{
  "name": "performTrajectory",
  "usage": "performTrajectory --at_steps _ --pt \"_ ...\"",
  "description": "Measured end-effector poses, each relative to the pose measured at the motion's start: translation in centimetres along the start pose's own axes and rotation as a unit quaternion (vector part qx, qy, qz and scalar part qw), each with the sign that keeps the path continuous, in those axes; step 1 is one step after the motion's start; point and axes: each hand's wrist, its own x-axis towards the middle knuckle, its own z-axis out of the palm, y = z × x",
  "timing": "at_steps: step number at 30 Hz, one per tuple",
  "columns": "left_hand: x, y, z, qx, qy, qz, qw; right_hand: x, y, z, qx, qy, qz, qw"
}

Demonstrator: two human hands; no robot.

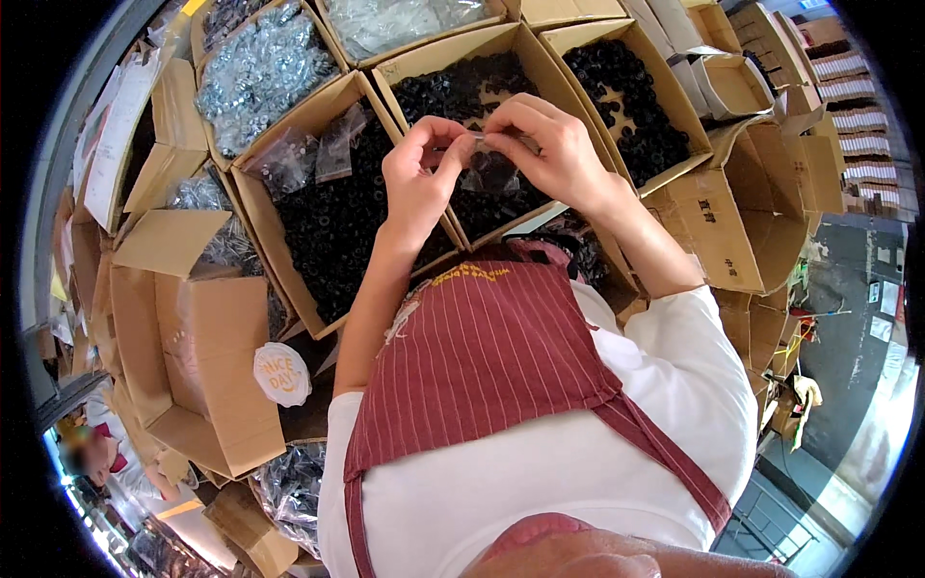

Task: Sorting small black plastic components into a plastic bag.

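Both hands meet over an open cardboard box (576, 96) of small black parts (424, 94). My left hand (416, 178) is closed, its thumb and forefinger pinching one side of what looks like a small clear plastic bag (491, 175). From the other side, my right hand (554, 154) pinches the same top edge, which shows as a pale strip between the fingertips. The bag hangs below the fingers, and its contents are hard to make out against the dark parts.
A box of black rings (323, 226), with small clear bags (334, 152) on top, stands to the left. Silvery metal parts (265, 72) fill a far-left box. More black parts (626, 91) lie at right. An open carton (207, 366) stands near left; another person (106, 453) is beyond.
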Motion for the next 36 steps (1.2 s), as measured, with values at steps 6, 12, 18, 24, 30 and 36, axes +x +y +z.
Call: performTrajectory --at_steps 6,12,18,24,30,36 --pt "-0.2 1.1 -0.1 0.134 -0.010 0.116 0.984 0.0 -0.3 0.8 0.057 0.000 0.001 0.998" --pt "-0.1 0.9 -0.4 0.120 -0.022 0.143 0.982 0.0 -0.5 0.7 0.031 -0.017 -0.024 0.999" --pt "0.0 1.1 -0.7 0.040 -0.006 0.104 0.994 0.3 -0.7 -0.5 -0.060 0.001 -0.116 0.991" --pt "-0.2 0.8 -0.4 0.032 -0.029 0.043 0.998 0.3 -0.1 0.2 -0.154 0.029 -0.205 0.966" --pt "-0.2 0.6 -0.4 0.043 -0.031 0.086 0.995 0.1 -0.1 0.9 -0.152 0.031 -0.193 0.969" --pt "-0.2 1.0 -0.3 0.036 -0.037 0.126 0.991 -0.6 -0.3 0.2 -0.159 0.031 -0.203 0.966"
